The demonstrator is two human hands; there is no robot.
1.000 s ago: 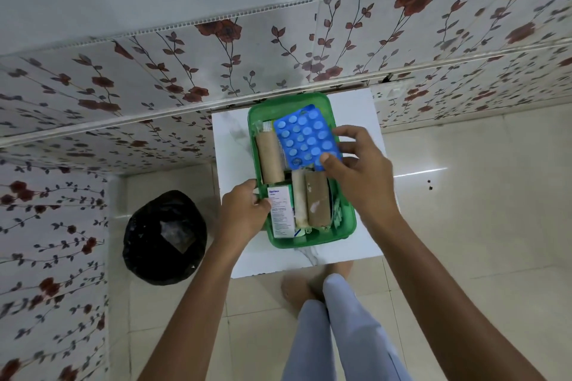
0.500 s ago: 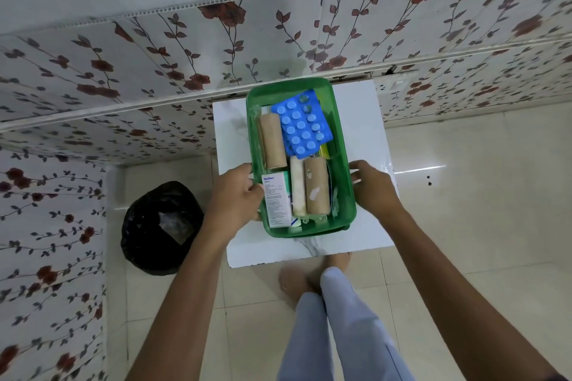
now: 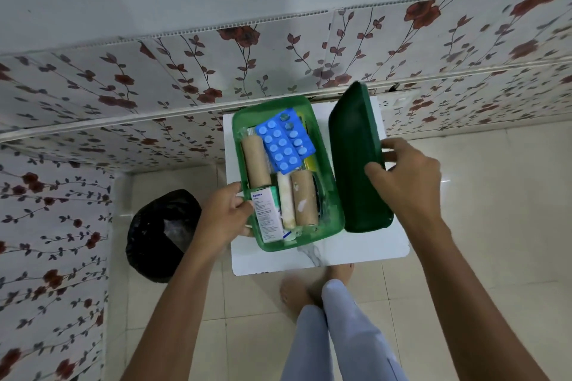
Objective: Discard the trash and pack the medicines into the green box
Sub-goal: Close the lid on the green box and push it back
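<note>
Your green box (image 3: 332,192) sits packed on the white surface (image 3: 356,252) and looks like light, stiff, slick plastic, so keep your left hand (image 3: 224,215) clamped on its near-left rim. Your right hand (image 3: 405,182) grips the right edge of the dark green lid (image 3: 356,161), tilted up just right of the box. Smaller still, the white carton (image 3: 266,210) reads roughly "Optihex"; the blue blister pack (image 3: 284,142) bears no legible writing.

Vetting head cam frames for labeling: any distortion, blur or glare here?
Head view: strong wide-angle bending, the floral wall trim curves; the right hand and dark green plastic lid are slightly motion-soft; a glare streak on the glossy floor tile; the blue blister pack stays sharp; lighting even, shadows soft.
</note>
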